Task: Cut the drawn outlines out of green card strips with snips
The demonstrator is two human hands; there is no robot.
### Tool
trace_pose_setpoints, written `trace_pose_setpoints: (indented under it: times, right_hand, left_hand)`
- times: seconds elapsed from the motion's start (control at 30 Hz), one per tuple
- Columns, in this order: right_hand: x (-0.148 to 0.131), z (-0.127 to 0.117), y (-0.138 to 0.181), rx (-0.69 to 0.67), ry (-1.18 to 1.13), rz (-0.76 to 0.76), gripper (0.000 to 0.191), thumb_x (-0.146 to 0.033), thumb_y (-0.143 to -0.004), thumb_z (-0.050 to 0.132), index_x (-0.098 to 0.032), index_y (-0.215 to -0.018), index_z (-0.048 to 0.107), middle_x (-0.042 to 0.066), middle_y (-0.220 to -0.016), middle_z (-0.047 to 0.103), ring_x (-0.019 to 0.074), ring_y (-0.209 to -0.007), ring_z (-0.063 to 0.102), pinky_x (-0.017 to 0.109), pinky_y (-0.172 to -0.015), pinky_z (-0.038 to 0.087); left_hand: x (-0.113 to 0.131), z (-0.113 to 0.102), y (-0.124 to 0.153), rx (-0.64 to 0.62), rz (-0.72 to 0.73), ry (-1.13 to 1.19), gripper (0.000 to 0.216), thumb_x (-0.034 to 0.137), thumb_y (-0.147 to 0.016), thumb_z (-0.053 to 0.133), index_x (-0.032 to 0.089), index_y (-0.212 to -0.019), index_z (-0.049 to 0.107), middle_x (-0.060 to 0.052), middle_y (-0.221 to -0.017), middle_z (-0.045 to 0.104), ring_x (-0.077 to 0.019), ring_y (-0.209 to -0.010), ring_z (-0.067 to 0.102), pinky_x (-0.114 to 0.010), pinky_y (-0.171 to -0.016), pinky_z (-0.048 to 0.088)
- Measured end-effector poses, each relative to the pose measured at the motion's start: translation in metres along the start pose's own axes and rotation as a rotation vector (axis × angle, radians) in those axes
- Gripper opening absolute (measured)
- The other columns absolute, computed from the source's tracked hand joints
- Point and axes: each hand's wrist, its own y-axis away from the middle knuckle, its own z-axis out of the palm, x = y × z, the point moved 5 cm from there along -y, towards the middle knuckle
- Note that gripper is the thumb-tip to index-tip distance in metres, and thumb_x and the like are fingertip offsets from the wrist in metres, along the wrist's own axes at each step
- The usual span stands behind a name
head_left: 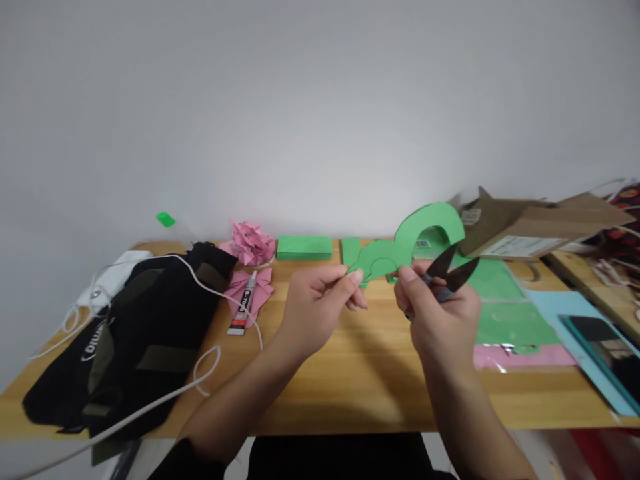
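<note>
The left hand pinches the left tail of the curved green cutout between thumb and forefinger. The right hand, just right of that, grips black snips, blades parted under its arch. The cutout rises rightward, and lettering on the glue tube left of it is unreadable.

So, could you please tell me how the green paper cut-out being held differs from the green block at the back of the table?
The cut-out is a thin, curved piece; the block is thick and rectangular. The cut-out is held up by the left hand, with the snips in the right hand beside it; the block lies flat on the table, untouched. Both are bright green.
</note>
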Motion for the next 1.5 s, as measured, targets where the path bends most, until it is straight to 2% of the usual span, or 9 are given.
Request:
trace_pose_setpoints:
  times: [0.2, 0.4, 0.53, 0.67, 0.77, 0.97, 1.1, 1.27, 1.5]
  right_hand:
    - [-0.001, 0.001, -0.014, 0.015, -0.067, -0.080, 0.009, -0.020, -0.076, 0.074, -0.021, -0.075, 0.065, -0.009, -0.049, 0.044, 0.0076, -0.039, 0.041, 0.021, -0.037, 0.028]
    - [-0.004, -0.004, -0.019, -0.015, 0.011, -0.152, 0.014, -0.016, -0.077, 0.076, -0.019, -0.072, 0.063, -0.008, -0.055, 0.044, 0.0075, -0.046, 0.040, 0.024, -0.044, 0.031]
    - [-0.004, -0.003, -0.017, -0.041, 0.021, -0.150, 0.014, -0.019, -0.080, 0.076, -0.020, -0.072, 0.064, -0.008, -0.054, 0.044, 0.0071, -0.044, 0.037, 0.023, -0.042, 0.029]
    - [-0.006, 0.004, -0.015, -0.036, -0.116, -0.095, 0.013, -0.013, -0.080, 0.073, -0.021, -0.075, 0.064, -0.009, -0.051, 0.043, 0.0066, -0.041, 0.038, 0.022, -0.040, 0.029]
    - [-0.008, 0.010, -0.014, -0.017, -0.204, -0.049, 0.014, -0.010, -0.080, 0.069, -0.021, -0.075, 0.062, -0.010, -0.049, 0.043, 0.0065, -0.038, 0.039, 0.021, -0.037, 0.030]
    - [-0.018, 0.015, -0.009, 0.012, -0.201, -0.140, 0.020, -0.005, -0.081, 0.067, -0.021, -0.070, 0.060, -0.009, -0.052, 0.046, 0.0055, -0.040, 0.040, 0.020, -0.038, 0.034]
    - [-0.021, 0.017, -0.006, 0.058, -0.228, -0.158, 0.020, -0.004, -0.080, 0.065, -0.022, -0.073, 0.061, -0.010, -0.052, 0.046, 0.0059, -0.040, 0.042, 0.020, -0.039, 0.037]
    - [-0.022, 0.022, -0.006, 0.134, -0.297, -0.140, 0.017, -0.009, -0.077, 0.070, -0.022, -0.074, 0.060, -0.011, -0.051, 0.045, 0.0061, -0.039, 0.041, 0.021, -0.040, 0.042]
    - [-0.018, 0.032, -0.012, 0.046, -0.312, -0.162, 0.018, -0.022, -0.083, 0.073, -0.022, -0.074, 0.058, -0.009, -0.055, 0.047, 0.0081, -0.046, 0.046, 0.020, -0.042, 0.042]
  left_hand:
    - [-0.001, 0.006, -0.011, -0.011, -0.005, -0.007, 0.035, 0.018, -0.087, 0.060, 0.018, -0.052, 0.065, 0.002, -0.052, 0.065, -0.0080, -0.050, 0.057, -0.019, -0.054, 0.048]
    - [-0.006, 0.007, -0.010, -0.014, -0.012, 0.015, 0.035, 0.018, -0.088, 0.061, 0.019, -0.053, 0.066, 0.003, -0.053, 0.066, -0.0070, -0.051, 0.058, -0.018, -0.056, 0.048]
    - [-0.008, 0.004, -0.009, -0.004, 0.011, 0.029, 0.034, 0.019, -0.089, 0.062, 0.020, -0.055, 0.067, 0.003, -0.054, 0.066, -0.0074, -0.053, 0.059, -0.019, -0.057, 0.049]
    - [-0.008, 0.005, -0.008, 0.009, 0.059, 0.104, 0.030, 0.022, -0.088, 0.063, 0.020, -0.059, 0.068, 0.002, -0.057, 0.067, -0.0097, -0.055, 0.061, -0.022, -0.060, 0.051]
    - [-0.009, 0.010, -0.006, 0.050, 0.107, 0.186, 0.026, 0.025, -0.088, 0.064, 0.021, -0.063, 0.070, 0.001, -0.060, 0.068, -0.0117, -0.058, 0.062, -0.024, -0.061, 0.052]
    - [-0.013, 0.022, -0.005, 0.184, 0.123, 0.304, 0.026, 0.030, -0.086, 0.068, 0.020, -0.063, 0.070, -0.001, -0.060, 0.067, -0.0114, -0.058, 0.060, -0.025, -0.059, 0.052]
    - [-0.011, 0.029, -0.006, 0.249, 0.157, 0.406, 0.020, 0.027, -0.083, 0.073, 0.020, -0.065, 0.071, 0.001, -0.059, 0.068, -0.0094, -0.054, 0.059, -0.022, -0.056, 0.052]
    - [-0.005, 0.038, -0.010, 0.269, 0.179, 0.523, 0.016, 0.021, -0.082, 0.073, 0.021, -0.067, 0.073, 0.003, -0.060, 0.068, -0.0070, -0.057, 0.061, -0.018, -0.059, 0.054]
    - [-0.002, 0.030, -0.015, 0.328, 0.211, 0.472, 0.018, 0.020, -0.082, 0.073, 0.021, -0.064, 0.072, 0.004, -0.057, 0.067, -0.0070, -0.054, 0.060, -0.019, -0.056, 0.052]
